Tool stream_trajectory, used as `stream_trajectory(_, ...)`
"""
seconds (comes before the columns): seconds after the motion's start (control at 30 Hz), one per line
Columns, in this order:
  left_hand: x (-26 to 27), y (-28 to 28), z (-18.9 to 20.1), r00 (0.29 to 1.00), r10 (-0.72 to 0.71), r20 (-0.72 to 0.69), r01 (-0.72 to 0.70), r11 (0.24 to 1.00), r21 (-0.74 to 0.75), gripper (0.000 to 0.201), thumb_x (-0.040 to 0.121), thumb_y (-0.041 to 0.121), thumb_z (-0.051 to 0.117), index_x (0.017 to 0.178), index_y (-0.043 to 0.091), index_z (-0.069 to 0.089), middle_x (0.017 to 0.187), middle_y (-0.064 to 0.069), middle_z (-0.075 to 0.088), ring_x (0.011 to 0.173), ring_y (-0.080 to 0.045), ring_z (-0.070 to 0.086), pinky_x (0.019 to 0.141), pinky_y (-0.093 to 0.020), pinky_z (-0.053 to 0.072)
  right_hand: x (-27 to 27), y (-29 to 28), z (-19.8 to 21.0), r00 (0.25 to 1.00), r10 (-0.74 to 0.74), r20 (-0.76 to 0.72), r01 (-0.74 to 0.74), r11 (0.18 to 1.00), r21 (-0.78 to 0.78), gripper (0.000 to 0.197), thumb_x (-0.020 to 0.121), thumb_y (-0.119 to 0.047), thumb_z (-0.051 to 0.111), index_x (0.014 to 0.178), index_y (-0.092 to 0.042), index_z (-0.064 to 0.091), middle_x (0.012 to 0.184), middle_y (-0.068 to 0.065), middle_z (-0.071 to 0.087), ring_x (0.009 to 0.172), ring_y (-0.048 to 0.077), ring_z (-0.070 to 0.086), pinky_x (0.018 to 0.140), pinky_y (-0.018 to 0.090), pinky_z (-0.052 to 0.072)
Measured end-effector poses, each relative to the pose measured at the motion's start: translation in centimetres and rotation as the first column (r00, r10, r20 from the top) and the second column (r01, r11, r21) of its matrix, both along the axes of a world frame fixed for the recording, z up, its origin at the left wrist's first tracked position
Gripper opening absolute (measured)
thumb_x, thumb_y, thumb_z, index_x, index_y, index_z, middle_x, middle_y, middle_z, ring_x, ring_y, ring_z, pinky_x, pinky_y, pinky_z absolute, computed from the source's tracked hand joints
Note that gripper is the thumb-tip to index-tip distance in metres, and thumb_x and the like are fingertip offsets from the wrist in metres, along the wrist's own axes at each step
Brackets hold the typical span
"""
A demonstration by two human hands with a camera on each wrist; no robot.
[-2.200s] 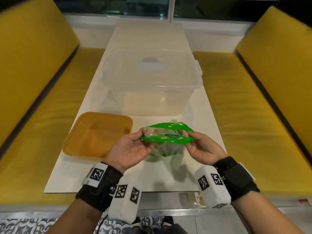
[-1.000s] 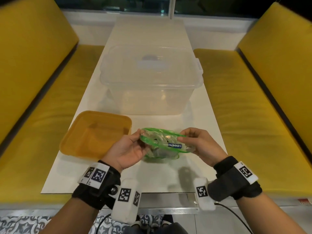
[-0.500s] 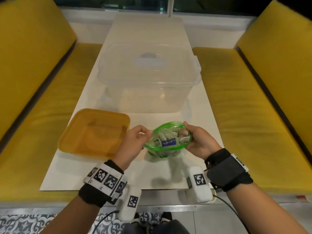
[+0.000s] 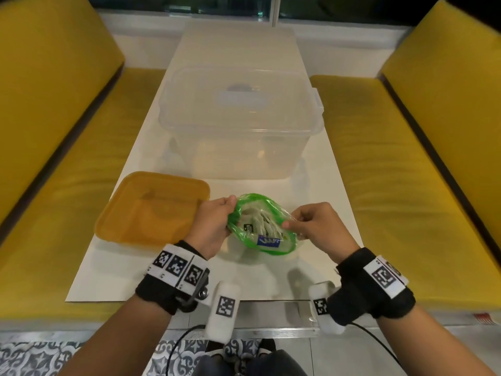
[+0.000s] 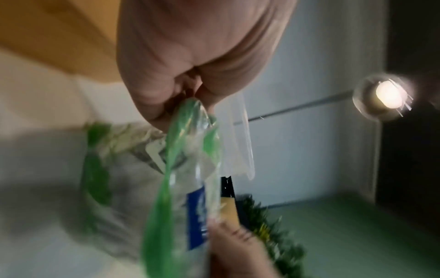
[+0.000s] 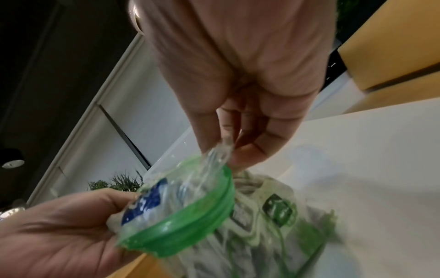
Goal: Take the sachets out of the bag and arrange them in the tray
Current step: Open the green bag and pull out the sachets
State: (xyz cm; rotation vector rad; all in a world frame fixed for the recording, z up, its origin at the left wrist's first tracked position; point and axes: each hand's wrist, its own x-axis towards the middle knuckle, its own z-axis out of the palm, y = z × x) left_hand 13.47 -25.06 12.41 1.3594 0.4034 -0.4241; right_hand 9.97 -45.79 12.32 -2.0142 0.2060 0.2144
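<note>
**Green-rimmed bag held open over the table**

Green plastic edging is what both sets of fingers pinch. The left hand (image 4: pixel 210 229) pinches the far-left part of the rim between thumb and curled fingers (image 5: pixel 152 105), and the right hand (image 4: pixel 315 226) pinches the clear film at the right side between thumb and fingertips (image 6: pixel 247 152). Between them the bag (image 4: pixel 261 223) is pulled into an oval mouth facing up toward the head camera, its long axis running from far-left to near-right. It hangs just above the white table (image 4: pixel 311 191), right of the orange tray (image 4: pixel 151 207) and in front of the clear lidded tub (image 4: pixel 238 126).

The bag is transparent with a green zip rim and a blue label near its closer edge. Inside lie pale sachets (image 4: pixel 260 222), bunched together with dark printing; how many cannot be told. Both wrist views are smeared with blur, and the bag's bottom is hidden below its own rim.
</note>
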Motion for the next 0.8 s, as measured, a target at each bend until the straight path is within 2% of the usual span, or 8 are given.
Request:
stream_trajectory(0.1, 0.1, -0.2, 0.4, 0.932, 0.053, -0.358, -0.195, 0.907, -0.374, 0.025, 0.103, 0.017, 0.041, 0.095, -0.001, 0.057, 0.064, -0.011, 0.062, 0.042, -0.009, 0.052, 0.041, -0.018, 0.044, 0.1, 0.1, -0.2, 0.988, -0.138, -0.074, 0.149, 0.972, 0.181, 0.019, 0.088, -0.010, 0.067, 0.078, 0.007, 0.067, 0.068, 0.012, 0.061, 0.061, 0.017, 0.054, 0.056, 0.026, 0.049)
stream_trajectory(0.17, 0.0, -0.4, -0.1, 0.878, 0.040, -0.477, -0.294, 0.832, -0.471, 0.018, 0.098, 0.016, 0.047, 0.097, 0.001, 0.057, 0.062, -0.007, 0.057, 0.047, -0.009, 0.052, 0.052, -0.015, 0.044, 0.5, 0.2, -0.1, 0.941, -0.221, -0.256, 0.311, 0.863, 0.398, 0.013, 0.091, -0.007, 0.061, 0.089, 0.006, 0.065, 0.078, 0.014, 0.062, 0.067, 0.021, 0.058, 0.059, 0.026, 0.054)
stream_trajectory(0.3, -0.5, -0.3, 0.1, 0.890, 0.045, -0.454, -0.303, 0.801, -0.516, 0.020, 0.097, 0.029, 0.052, 0.088, 0.011, 0.053, 0.053, -0.009, 0.057, 0.045, -0.012, 0.055, 0.050, -0.024, 0.051, 1.0, 0.2, 0.7, 0.770, -0.123, -0.625, 0.616, 0.399, 0.680, 0.013, 0.091, -0.005, 0.055, 0.095, 0.003, 0.065, 0.082, 0.015, 0.069, 0.063, 0.019, 0.067, 0.067, 0.031, 0.058)
stream_trajectory(0.4, -0.7, 0.3, 0.4, 0.957, 0.013, -0.290, -0.185, 0.798, -0.574, 0.024, 0.087, 0.026, 0.062, 0.074, 0.008, 0.052, 0.053, -0.005, 0.058, 0.046, -0.011, 0.058, 0.062, -0.025, 0.057, 1.3, -0.1, 1.2, 0.711, -0.039, -0.702, 0.690, 0.237, 0.684, 0.019, 0.090, -0.002, 0.051, 0.081, 0.007, 0.064, 0.066, 0.013, 0.067, 0.055, 0.020, 0.066, 0.059, 0.038, 0.059)
stream_trajectory(0.5, -1.1, 1.1, -0.2, 0.994, -0.051, -0.101, -0.023, 0.782, -0.623, 0.022, 0.077, -0.003, 0.064, 0.080, 0.012, 0.048, 0.085, -0.016, 0.061, 0.086, -0.028, 0.068, 0.075, -0.039, 0.060, 1.8, 0.0, 0.1, 0.693, -0.009, -0.721, 0.707, 0.208, 0.676, 0.012, 0.077, 0.011, 0.050, 0.072, 0.001, 0.054, 0.059, 0.006, 0.048, 0.050, 0.016, 0.051, 0.059, 0.031, 0.058)
stream_trajectory(0.57, -1.2, 1.5, -0.6, 0.995, -0.101, -0.010, 0.077, 0.817, -0.571, 0.033, 0.077, -0.017, 0.050, 0.071, 0.015, 0.046, 0.081, -0.013, 0.048, 0.086, -0.028, 0.059, 0.073, -0.037, 0.057, 1.8, 0.1, -0.3, 0.747, 0.002, -0.664, 0.648, 0.222, 0.729, 0.039, 0.061, 0.019, 0.063, 0.084, -0.009, 0.047, 0.073, 0.010, 0.039, 0.060, 0.019, 0.041, 0.088, 0.017, 0.042)
stream_trajectory(0.67, -1.3, 1.0, 0.2, 0.966, -0.185, 0.180, 0.196, 0.979, -0.050, 0.043, 0.073, -0.027, 0.039, 0.060, 0.014, 0.041, 0.063, 0.002, 0.042, 0.067, -0.016, 0.043, 0.061, -0.021, 0.039, 1.5, 0.9, -0.4, 0.821, -0.015, -0.571, 0.550, 0.289, 0.784, 0.045, 0.062, -0.002, 0.082, 0.091, -0.013, 0.049, 0.072, 0.006, 0.038, 0.058, 0.016, 0.039, 0.080, 0.018, 0.048)
stream_trajectory(0.8, -1.4, 0.5, 1.9, 0.855, -0.317, 0.410, 0.054, 0.841, 0.539, 0.041, 0.073, -0.021, 0.039, 0.064, 0.013, 0.060, 0.076, 0.004, 0.061, 0.073, 0.000, 0.054, 0.059, -0.010, 0.038, 0.7, 1.4, 0.8, 0.929, -0.101, -0.355, 0.347, 0.570, 0.745, 0.016, 0.087, -0.004, 0.052, 0.087, -0.020, 0.052, 0.074, 0.005, 0.059, 0.065, 0.017, 0.059, 0.065, 0.031, 0.046)
